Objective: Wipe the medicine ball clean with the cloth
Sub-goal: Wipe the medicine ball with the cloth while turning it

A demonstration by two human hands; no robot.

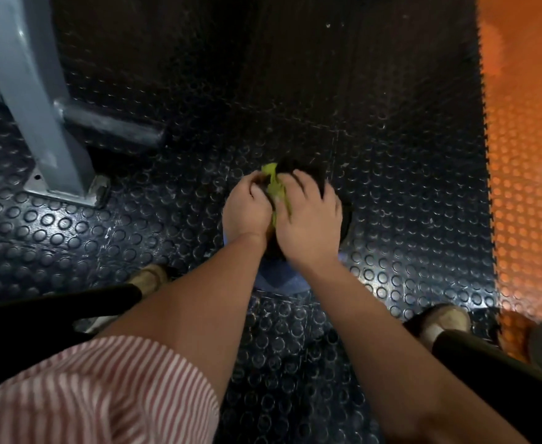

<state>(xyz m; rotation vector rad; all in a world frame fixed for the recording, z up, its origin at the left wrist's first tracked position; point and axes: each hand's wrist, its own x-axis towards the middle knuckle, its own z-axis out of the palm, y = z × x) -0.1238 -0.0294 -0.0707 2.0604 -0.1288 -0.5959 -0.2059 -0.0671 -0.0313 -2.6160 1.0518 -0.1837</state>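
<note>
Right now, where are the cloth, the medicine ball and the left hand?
cloth (271, 174): head view, bunched green fold at its far end.
medicine ball (308, 171): head view, dark surface on its far side.
left hand (247, 209): head view, back of the hand.

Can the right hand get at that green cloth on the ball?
Likely yes: the right hand lies spread on the medicine ball, its thumb side against the cloth, which the left hand grips.
</note>
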